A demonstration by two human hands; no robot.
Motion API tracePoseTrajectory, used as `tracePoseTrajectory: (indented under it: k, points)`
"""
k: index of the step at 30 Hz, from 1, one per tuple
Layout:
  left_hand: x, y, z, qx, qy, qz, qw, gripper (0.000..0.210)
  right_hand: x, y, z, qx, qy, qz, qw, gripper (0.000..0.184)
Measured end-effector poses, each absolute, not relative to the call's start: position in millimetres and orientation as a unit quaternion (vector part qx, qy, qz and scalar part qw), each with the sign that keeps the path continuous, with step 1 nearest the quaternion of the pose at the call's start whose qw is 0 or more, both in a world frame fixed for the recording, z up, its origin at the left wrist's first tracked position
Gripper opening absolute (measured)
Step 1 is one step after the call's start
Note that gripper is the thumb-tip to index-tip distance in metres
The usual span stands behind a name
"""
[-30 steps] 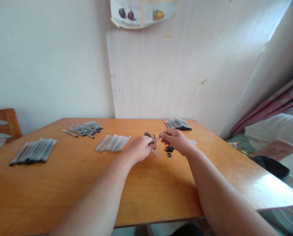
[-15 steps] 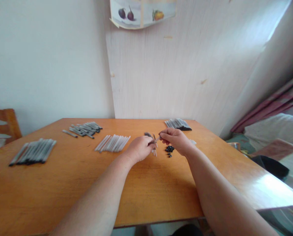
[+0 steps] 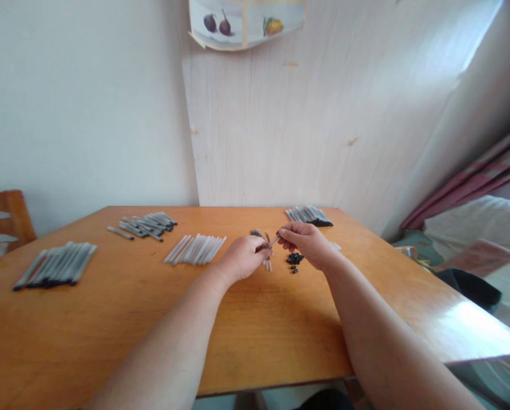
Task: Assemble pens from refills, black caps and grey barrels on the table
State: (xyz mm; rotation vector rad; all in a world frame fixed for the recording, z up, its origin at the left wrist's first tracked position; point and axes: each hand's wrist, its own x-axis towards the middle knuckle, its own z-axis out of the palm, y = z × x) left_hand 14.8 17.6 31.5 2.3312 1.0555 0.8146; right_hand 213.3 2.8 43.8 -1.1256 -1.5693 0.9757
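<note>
Over the middle of the table, my left hand [image 3: 247, 257] is closed on one end of a short, whitish pen barrel [image 3: 274, 240]. My right hand [image 3: 302, 238] pinches the barrel's upper right end, where something small and dark shows at the fingertips. The barrel slants between both hands. Just below my right hand lies a small heap of black pen plugs [image 3: 294, 259], with a couple lying loose in front. Thin pen parts [image 3: 268, 266] lie under my left hand, mostly hidden by it.
White pen barrels [image 3: 197, 249] lie in a row left of my hands. Black-ended pens form a row [image 3: 58, 265] at far left, a loose pile [image 3: 150, 224] behind, and another pile [image 3: 308, 215] at back right. A wooden chair [image 3: 17, 216] stands beyond the table's left edge.
Both hands stay in almost the same place, still on the pen barrel. The right fingers sit slightly closer to the left hand; the whole view has shifted a little.
</note>
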Motion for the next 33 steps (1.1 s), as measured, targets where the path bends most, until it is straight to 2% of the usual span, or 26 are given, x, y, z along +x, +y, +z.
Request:
tracePoseTrajectory:
  k: [5,8,10,18,26,33]
  points:
    - [17,14,34,0.787,0.353,0.323,0.389,0.037,215,4,44,-0.439,-0.621,0.413,0.501,0.029]
    - [18,15,30,0.749,0.331,0.332,0.469,0.034,214,5,43,-0.434,-0.615,0.414,0.512,0.03]
    - [18,18,27,0.745,0.329,0.338,0.473,0.03,213,6,43,-0.434,-0.613,0.414,0.514,0.031]
    - [22,19,26,0.767,0.379,0.369,0.364,0.018,207,4,43,-0.453,-0.602,0.407,0.516,0.03]
    - [21,13,29,0.697,0.357,0.331,0.526,0.034,211,10,41,-0.448,-0.582,0.397,0.551,0.031]
    - [21,15,27,0.711,0.354,0.343,0.502,0.028,211,6,44,-0.452,-0.578,0.41,0.542,0.033]
